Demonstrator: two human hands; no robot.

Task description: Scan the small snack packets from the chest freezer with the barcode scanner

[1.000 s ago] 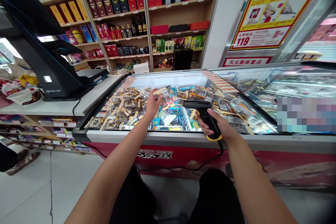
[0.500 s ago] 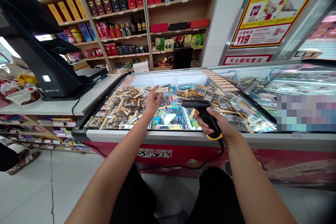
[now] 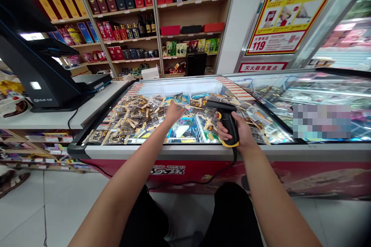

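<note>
My left hand (image 3: 174, 112) reaches over the snack packets in the glass-topped freezer chest. Its thumb and index finger are apart, right at a clear-and-tan packet; the other fingers are partly hidden, and no firm hold shows. My right hand (image 3: 242, 129) is wrapped round the grip of a black and yellow barcode scanner (image 3: 231, 123), whose head points left above the packets. A cable runs down from the scanner's grip across the chest's red front. Brown snack packets (image 3: 136, 112) with tan edges are heaped left of my left hand, and more packets (image 3: 255, 117) lie right of the scanner.
A white wire basket (image 3: 199, 128) shows among the goods. At left a black checkout terminal (image 3: 43, 81) stands on a white counter (image 3: 55, 117). Shelves (image 3: 191, 4) of boxed bottles rise behind. A second glass-topped section (image 3: 319, 85) extends right. Another person's foot (image 3: 14, 181) is at far left.
My left hand has moved down and closer to the packets, its raised finger lowered. The scanner has lifted slightly and tilted. The whole view has shifted a little.
</note>
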